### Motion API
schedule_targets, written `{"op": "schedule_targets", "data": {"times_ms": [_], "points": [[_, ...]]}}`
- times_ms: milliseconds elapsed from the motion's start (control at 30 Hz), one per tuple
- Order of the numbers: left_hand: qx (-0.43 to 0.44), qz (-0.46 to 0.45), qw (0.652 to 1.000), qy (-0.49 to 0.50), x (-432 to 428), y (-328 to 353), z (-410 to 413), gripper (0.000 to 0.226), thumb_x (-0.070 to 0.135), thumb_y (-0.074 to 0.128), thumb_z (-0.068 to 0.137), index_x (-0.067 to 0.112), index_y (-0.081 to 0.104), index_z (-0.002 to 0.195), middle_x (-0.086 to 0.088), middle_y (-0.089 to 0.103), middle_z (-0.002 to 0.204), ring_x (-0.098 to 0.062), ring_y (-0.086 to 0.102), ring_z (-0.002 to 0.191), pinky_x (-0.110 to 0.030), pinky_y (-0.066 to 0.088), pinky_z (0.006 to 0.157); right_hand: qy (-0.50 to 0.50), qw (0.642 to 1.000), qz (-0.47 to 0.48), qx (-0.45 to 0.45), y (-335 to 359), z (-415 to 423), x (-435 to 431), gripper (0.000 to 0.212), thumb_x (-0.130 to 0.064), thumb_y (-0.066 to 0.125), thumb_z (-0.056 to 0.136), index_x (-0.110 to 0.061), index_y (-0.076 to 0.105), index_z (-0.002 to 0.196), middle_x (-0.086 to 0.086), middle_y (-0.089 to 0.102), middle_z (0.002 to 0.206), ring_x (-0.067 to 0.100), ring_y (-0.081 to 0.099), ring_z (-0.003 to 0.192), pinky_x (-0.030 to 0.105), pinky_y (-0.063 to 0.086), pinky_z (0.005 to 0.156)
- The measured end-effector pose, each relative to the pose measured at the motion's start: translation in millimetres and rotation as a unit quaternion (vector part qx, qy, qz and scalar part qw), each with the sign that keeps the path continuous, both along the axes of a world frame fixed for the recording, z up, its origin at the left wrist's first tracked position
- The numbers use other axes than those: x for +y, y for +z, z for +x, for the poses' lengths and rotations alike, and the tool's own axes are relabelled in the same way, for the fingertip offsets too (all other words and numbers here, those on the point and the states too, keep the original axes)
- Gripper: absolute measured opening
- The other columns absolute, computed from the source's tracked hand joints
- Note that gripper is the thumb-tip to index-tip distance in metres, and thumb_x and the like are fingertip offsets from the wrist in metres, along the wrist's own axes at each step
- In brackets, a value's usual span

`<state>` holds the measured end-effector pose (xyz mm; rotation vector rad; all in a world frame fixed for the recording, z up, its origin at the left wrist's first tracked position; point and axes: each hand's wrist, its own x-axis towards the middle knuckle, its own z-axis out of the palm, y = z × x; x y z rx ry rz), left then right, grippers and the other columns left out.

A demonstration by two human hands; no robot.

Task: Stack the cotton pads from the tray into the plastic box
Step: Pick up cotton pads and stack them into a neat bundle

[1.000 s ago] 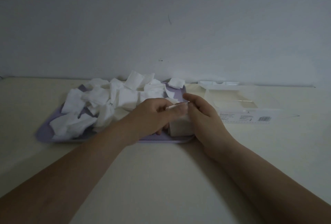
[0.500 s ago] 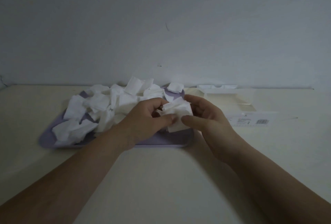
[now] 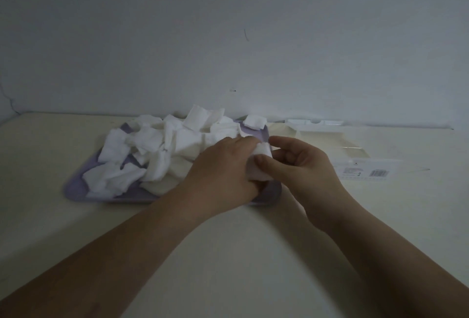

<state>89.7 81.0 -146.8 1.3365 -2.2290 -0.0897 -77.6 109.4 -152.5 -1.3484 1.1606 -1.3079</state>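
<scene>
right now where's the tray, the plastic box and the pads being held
tray [image 3: 76, 185], head view, bare near-left corner
plastic box [image 3: 355, 165], head view, clear front wall
held pads [image 3: 261, 165], head view, white side between both hands

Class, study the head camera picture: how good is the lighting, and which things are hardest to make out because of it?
Head view: dim, flat light with a grey-blue cast and no glare; the forearms fall into dark shadow near the bottom edge. The clear plastic box almost melts into the pale table, and only its label shows well. The white cotton pads stand out against the lilac tray. The table's far edge bows slightly, a wide-angle effect.
</scene>
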Motion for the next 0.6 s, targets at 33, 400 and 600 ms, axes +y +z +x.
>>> {"op": "schedule_targets", "data": {"times_ms": [33, 400, 600], "points": [[0.021, 0.006, 1.000, -0.001, 0, 0, 1, 0.030, 0.047, 0.071, 0.079, 0.030, 0.055, 0.098, 0.010, 0.062, 0.092, -0.015, 0.060, 0.087, -0.035, 0.050, 0.070, 0.008, 1.000, 0.004, -0.006, 0, -1, 0, 0.052, -0.019, 0.084, 0.081, -0.012, 0.064, 0.129, 0.007, 0.079, 0.102, 0.026, 0.075, 0.100, 0.053, 0.053, 0.102], [0.145, 0.077, 0.985, -0.057, 4, 2, -9, 0.082, 0.036, 0.082, 0.078, 0.042, 0.040, 0.148, 0.018, 0.055, 0.138, -0.004, 0.054, 0.125, -0.023, 0.046, 0.100, -0.064, 0.997, -0.022, 0.045, 19, -10, 5, 0.007, -0.016, 0.073, 0.082, -0.012, 0.075, 0.086, 0.016, 0.075, 0.088, 0.039, 0.071, 0.092, 0.062, 0.057, 0.081], [0.091, 0.064, 0.992, -0.061, -6, 12, -33, 0.083, 0.043, 0.077, 0.084, 0.035, 0.036, 0.156, 0.015, 0.037, 0.160, -0.001, 0.035, 0.143, -0.019, 0.028, 0.115, -0.273, 0.939, -0.106, 0.179, 47, -49, 1, 0.011, -0.032, 0.064, 0.084, -0.021, 0.065, 0.083, -0.006, 0.066, 0.072, 0.005, 0.059, 0.063, 0.029, 0.045, 0.056]]}}
